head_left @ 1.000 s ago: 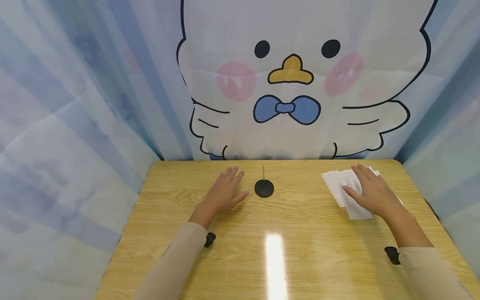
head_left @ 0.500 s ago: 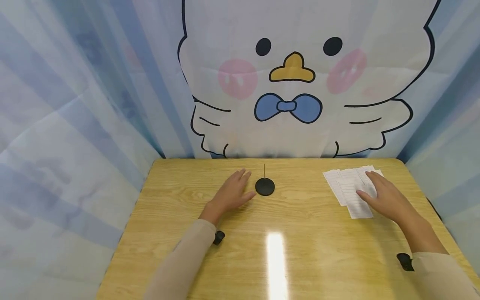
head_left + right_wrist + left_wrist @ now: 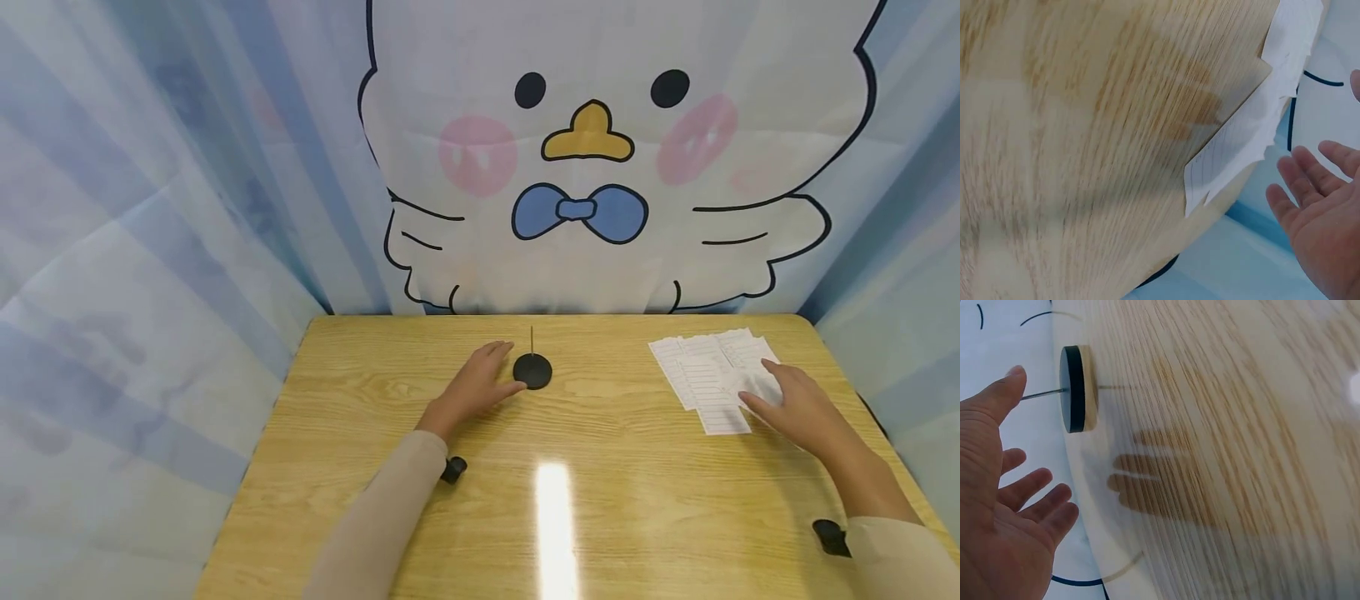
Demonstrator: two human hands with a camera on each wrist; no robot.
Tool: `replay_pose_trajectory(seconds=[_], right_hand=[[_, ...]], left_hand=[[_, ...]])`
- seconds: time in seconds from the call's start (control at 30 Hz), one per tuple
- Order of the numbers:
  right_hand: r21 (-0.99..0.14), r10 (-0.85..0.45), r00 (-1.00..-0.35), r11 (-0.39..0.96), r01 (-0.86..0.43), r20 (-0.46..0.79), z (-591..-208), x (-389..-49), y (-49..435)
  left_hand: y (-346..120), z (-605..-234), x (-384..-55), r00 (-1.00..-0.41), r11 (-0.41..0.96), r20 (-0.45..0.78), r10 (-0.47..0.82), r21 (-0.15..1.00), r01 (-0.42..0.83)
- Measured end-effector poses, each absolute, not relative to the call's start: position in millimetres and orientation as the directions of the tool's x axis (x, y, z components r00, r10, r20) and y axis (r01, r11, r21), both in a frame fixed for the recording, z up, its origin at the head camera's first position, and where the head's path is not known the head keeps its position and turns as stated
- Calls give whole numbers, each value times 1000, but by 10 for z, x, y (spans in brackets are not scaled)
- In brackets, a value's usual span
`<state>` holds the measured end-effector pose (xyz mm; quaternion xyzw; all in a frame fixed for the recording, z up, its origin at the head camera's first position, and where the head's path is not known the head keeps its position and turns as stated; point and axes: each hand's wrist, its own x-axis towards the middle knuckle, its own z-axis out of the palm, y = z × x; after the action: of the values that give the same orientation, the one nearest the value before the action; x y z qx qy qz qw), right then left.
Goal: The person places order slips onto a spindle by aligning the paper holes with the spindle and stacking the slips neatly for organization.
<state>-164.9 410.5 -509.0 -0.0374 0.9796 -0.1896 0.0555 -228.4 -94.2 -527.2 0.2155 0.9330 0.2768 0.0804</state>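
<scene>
My left hand (image 3: 478,385) hovers just left of a round black base (image 3: 532,372) with a thin upright spike (image 3: 532,340). Thumb and fingers are spread apart, and nothing is held. In the left wrist view the black disc (image 3: 1075,389) stands beyond the thumb, and the hand's shadow falls on the wood. Over the right edge of several overlapping lined paper sheets (image 3: 701,367) is my right hand (image 3: 806,412), its fingers extended and holding nothing. In the right wrist view the sheets (image 3: 1229,150) show torn edges, apart from the fingers.
The wooden table (image 3: 600,517) has a bright light reflection near its front middle. A curtain (image 3: 585,267) with a cartoon bird hangs directly behind the table's far edge, and more curtain (image 3: 135,317) closes in the left side. Small black wrist cameras (image 3: 453,469) are strapped under both sleeves.
My left hand has moved right, closer to the black base. My right hand has shifted right and toward me, uncovering more of the paper. The sheets stay in place on the table.
</scene>
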Motion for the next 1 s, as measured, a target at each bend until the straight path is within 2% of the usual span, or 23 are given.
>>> replay_pose_trajectory(seconds=[0.23,0.73,1.0], right_hand=[[-353,-44,-990,935,6,-132,-5128,-1637,4206],[-352,-18,-991,935,31,-136,-5260,-1598,4436],[-414,39,-990,906,92,-134,-5326,-1583,4549]], left_hand=[[-815,-5294,-2331,-903,701,-23,428,639,316],[-657,-5392,-2392,-902,717,-52,429,628,305],[-645,-5413,-2378,-908,742,-52,416,596,306]])
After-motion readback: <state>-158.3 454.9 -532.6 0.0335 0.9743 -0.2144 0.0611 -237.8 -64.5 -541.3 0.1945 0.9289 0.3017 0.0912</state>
